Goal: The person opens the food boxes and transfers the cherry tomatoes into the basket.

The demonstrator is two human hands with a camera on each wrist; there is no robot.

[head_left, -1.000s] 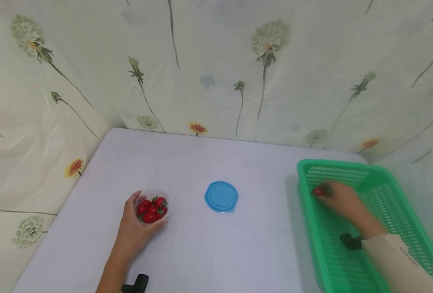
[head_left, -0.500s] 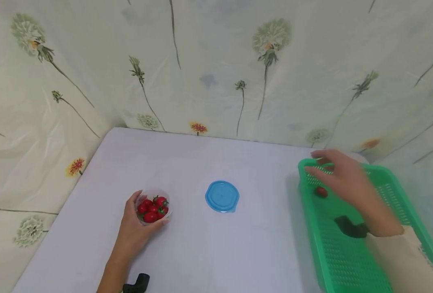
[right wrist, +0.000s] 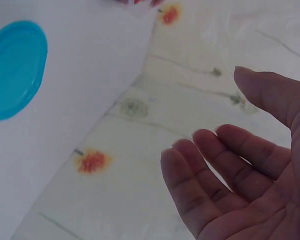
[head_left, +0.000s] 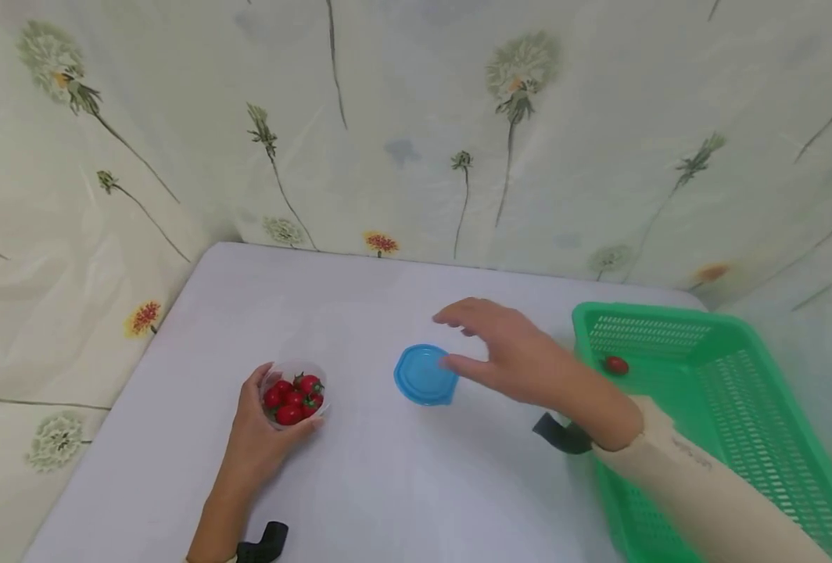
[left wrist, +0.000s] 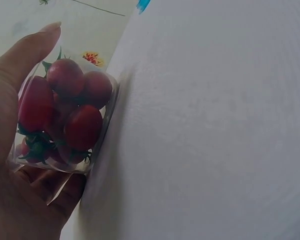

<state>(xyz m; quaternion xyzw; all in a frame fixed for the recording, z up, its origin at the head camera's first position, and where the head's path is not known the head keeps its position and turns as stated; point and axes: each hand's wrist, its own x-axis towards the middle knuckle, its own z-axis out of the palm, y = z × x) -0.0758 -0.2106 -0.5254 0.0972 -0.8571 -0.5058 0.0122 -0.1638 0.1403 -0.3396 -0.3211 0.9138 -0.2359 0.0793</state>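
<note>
Clear cup (head_left: 296, 368), upright on left part of table (head_left: 374, 485), loaded with small red tomatoes (head_left: 291, 400), some with green stems showing. Left hand (head_left: 261, 442) curled round cup, fingers on left side, thumb on near-right side; left wrist view shows tomatoes through the see-through wall, fingers and thumb on opposite sides. Right hand (head_left: 518, 352) in the air right of centre, thumb and fingers spread apart, fingers slightly bent, holding nothing; thumb tip overlaps right edge of blue lid (head_left: 421, 377) in head view, but right wrist view shows lid apart from the fingers. Lid flat on table near centre, right of cup and well apart from it. Green basket (head_left: 683, 403) at right, slotted walls, partly hidden by light sleeve (head_left: 704, 477). Single tomato (head_left: 616, 365) inside basket, far left corner. Black straps (head_left: 564, 435) at both wrists. Far and left of table: pale cloth (head_left: 402, 94) with dandelion print and a few orange-red flowers
</note>
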